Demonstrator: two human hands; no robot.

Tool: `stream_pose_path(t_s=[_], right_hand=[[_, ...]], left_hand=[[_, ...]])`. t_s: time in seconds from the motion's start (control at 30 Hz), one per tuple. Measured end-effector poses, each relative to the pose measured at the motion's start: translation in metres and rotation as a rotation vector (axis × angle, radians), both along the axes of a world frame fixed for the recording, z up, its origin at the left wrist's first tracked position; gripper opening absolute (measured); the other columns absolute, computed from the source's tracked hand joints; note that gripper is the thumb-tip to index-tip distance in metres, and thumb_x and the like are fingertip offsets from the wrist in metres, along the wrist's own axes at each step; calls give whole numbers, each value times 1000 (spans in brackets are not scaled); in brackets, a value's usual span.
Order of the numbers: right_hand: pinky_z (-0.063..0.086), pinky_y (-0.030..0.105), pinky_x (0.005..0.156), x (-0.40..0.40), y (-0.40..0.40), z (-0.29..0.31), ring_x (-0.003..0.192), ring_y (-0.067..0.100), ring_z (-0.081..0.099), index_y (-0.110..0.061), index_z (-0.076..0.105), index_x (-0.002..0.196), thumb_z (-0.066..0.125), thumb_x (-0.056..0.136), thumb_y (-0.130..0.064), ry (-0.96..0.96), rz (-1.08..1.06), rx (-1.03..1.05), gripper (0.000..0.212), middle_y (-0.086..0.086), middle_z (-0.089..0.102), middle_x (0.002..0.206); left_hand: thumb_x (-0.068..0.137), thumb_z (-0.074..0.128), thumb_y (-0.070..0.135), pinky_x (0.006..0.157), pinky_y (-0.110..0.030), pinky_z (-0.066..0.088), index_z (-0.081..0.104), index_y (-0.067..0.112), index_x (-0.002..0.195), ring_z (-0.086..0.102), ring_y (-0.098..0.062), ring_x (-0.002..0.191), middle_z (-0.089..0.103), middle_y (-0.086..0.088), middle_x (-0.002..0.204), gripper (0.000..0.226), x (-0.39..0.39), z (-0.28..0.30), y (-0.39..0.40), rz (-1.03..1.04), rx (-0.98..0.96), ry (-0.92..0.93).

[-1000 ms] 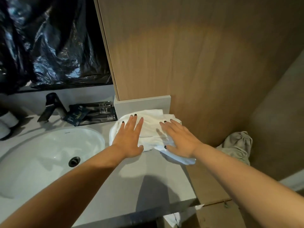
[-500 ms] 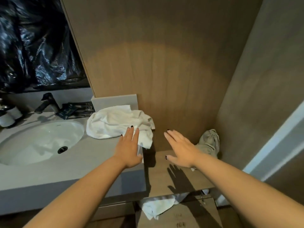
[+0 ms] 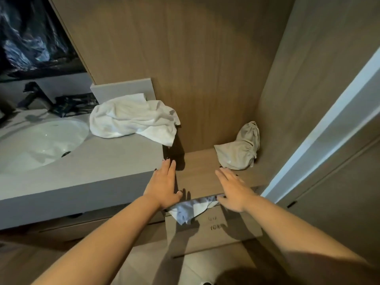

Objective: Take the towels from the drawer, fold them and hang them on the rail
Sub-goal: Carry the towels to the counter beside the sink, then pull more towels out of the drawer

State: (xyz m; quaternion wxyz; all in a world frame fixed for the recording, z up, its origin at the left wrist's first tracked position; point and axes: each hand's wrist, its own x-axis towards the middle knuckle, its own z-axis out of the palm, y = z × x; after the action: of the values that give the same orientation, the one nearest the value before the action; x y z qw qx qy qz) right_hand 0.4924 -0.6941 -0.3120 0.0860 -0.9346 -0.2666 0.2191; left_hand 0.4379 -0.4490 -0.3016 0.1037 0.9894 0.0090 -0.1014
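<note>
A crumpled white towel (image 3: pixel 131 118) lies on the grey counter (image 3: pixel 107 161), its corner hanging over the counter's right edge. A second white towel (image 3: pixel 189 208) pokes out of the top of the wooden drawer (image 3: pixel 213 233) below the low wooden shelf (image 3: pixel 201 173). My left hand (image 3: pixel 164 186) hovers with straight fingers at the counter's right end, just above that towel. My right hand (image 3: pixel 234 190) is flat and empty over the shelf's front edge, right of the towel. No rail is in view.
A white sink (image 3: pixel 39 142) with a dark tap (image 3: pixel 35 95) sits at the left. A beige cloth bag (image 3: pixel 240 153) leans in the shelf's back right corner. Wooden panels wall in the nook, with a white door frame (image 3: pixel 329 124) at the right.
Both hands left the towel on the counter and moved right and down toward the drawer. The view swung right and down, bringing the drawer and its towel into sight.
</note>
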Motion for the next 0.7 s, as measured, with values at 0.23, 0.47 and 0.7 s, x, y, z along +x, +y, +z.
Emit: stream_pose_path(t_s=[0.23,0.47,0.7], right_hand=[[13,42,122,-41,-25,-51,151,24,-5,-13,-1,157,55,98,-30,130,-64,-76,83,6,-6,164],[7,41,123,-29,-36,-94,151,22,-3,-20,-1,157,58,93,-16,190,-87,-48,87,1,-4,165],[30,39,116,-16,-61,-182,146,26,20,-15,14,154,62,90,-26,181,-75,30,81,9,20,159]], left_hand=[[88,62,45,124,-43,12,-4,10,157,-7,-27,152,-7,-10,166,102,-30,-48,-27,-15,-58,96],[87,61,48,122,-38,13,0,13,158,-4,-26,153,-4,-7,166,99,-30,-101,-59,73,-107,84],[89,64,36,121,-32,8,1,10,157,-8,-21,152,-2,-7,166,96,-19,-186,-108,333,-340,73]])
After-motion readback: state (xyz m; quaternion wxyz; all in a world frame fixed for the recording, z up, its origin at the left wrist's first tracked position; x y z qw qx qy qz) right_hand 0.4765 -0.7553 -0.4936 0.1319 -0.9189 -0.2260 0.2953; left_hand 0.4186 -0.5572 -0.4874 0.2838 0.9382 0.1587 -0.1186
